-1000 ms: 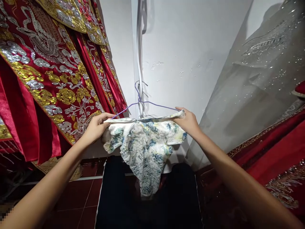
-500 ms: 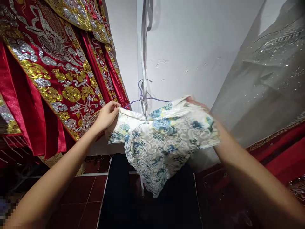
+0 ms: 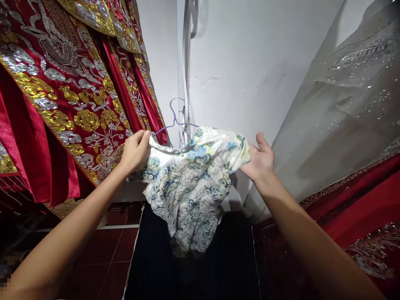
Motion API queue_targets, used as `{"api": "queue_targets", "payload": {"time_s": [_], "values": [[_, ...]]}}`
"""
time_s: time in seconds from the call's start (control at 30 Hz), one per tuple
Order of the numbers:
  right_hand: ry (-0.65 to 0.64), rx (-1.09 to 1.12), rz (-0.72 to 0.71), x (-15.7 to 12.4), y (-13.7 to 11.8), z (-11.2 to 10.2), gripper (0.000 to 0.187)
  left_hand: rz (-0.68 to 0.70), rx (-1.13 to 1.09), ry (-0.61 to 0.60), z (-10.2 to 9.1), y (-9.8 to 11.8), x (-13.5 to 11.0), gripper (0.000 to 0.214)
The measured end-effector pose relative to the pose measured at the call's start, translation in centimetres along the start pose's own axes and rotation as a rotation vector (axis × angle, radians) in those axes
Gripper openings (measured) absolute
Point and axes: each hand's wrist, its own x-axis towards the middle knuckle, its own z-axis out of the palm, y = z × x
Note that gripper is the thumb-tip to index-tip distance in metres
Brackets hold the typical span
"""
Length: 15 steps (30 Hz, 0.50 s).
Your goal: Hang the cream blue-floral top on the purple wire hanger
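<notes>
The left hand [image 3: 136, 152] pinched one shoulder of the floral top [image 3: 193, 191] by the purple hanger [image 3: 175, 121]; the right hand [image 3: 261, 160], thumb spread, stood open at the far sleeve. Above the dark trousers [image 3: 150, 258], even draping seemed to need a firm left pinch and gentle right-side smoothing. No container could be made out.

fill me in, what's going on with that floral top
A person is handling a short-sleeved floral top with both hands. The left hand pinches one shoulder; the right hand is at the other sleeve, thumb spread, fingers partly hidden by the cloth. A purple hanger shows above the neckline, its ends hidden. A red embroidered garment hangs to the left, and sheer sparkly fabric to the right.
</notes>
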Motion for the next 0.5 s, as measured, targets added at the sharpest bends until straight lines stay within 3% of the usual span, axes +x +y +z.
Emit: {"api": "queue_targets", "payload": {"time_s": [0.07, 0.13, 0.23, 0.3, 0.37, 0.43, 0.5], "values": [[0.047, -0.001, -0.007, -0.4, -2.1, 0.9, 0.093, 0.002, 0.006, 0.016, 0.1, 0.1, 0.6, 0.031], [-0.055, 0.005, 0.003, -1.4, -3.7, 2.1, 0.093, 0.003, 0.021, 0.039, 0.3, -0.2, 0.7, 0.025], [-0.547, -0.039, -0.005, -3.5, -4.0, 3.7, 0.077, -0.043, -0.092, 0.064, 1.0, -0.7, -0.3, 0.026], [-0.744, -0.178, -0.047, -4.8, -2.6, 5.1, 0.059, -0.103, -0.266, 0.039, 1.8, -0.3, -1.5, 0.030], [-0.690, -0.358, -0.130, -5.7, -0.4, 7.1, 0.073, -0.138, -0.427, -0.025, 3.0, 1.1, -2.8, 0.030], [-0.532, -0.506, -0.253, -5.9, 1.9, 9.4, 0.106, -0.127, -0.566, -0.117, 4.2, 3.4, -4.1, 0.029], [-0.409, -0.620, -0.369, -5.6, 3.7, 11.7, 0.118, -0.096, -0.725, -0.245, 5.3, 6.2, -5.0, 0.028]]}}
